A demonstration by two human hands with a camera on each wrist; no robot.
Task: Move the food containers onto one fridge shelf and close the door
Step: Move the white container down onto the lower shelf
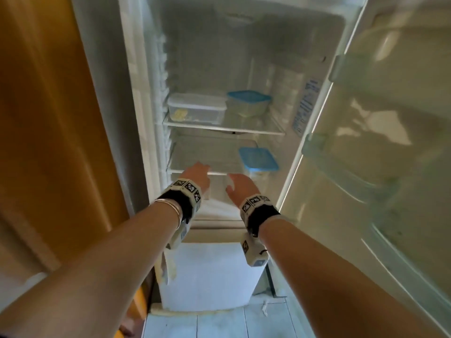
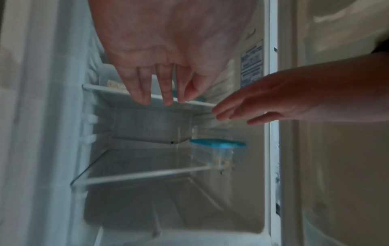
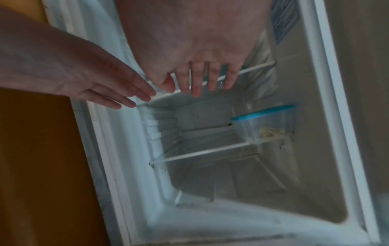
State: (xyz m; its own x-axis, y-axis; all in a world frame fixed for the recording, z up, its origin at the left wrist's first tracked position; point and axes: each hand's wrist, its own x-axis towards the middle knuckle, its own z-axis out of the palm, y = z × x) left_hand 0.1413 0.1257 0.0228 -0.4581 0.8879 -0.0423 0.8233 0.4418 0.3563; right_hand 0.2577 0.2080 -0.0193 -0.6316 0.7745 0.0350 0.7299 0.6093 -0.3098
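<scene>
The fridge stands open. On its upper glass shelf [image 1: 224, 130] sit a clear container with a white lid [image 1: 196, 108] and a blue-lidded container [image 1: 249, 102]. A second blue-lidded container [image 1: 258, 159] [image 2: 216, 149] [image 3: 263, 126] with a little pale food stands at the right of the lower shelf [image 1: 192, 158]. My left hand [image 1: 197, 175] [image 2: 160, 99] and right hand [image 1: 240, 189] [image 3: 202, 86] reach side by side at the lower shelf's front edge. Both have straight fingers and hold nothing. The right hand is just left of the lower container, apart from it.
The fridge door [image 1: 378, 142] is swung wide to the right, its racks facing me. An orange wooden panel [image 1: 48, 118] borders the fridge on the left. Below the fridge compartment is a closed white freezer door [image 1: 207, 276] with a cloth [image 1: 166, 269] hanging at its left.
</scene>
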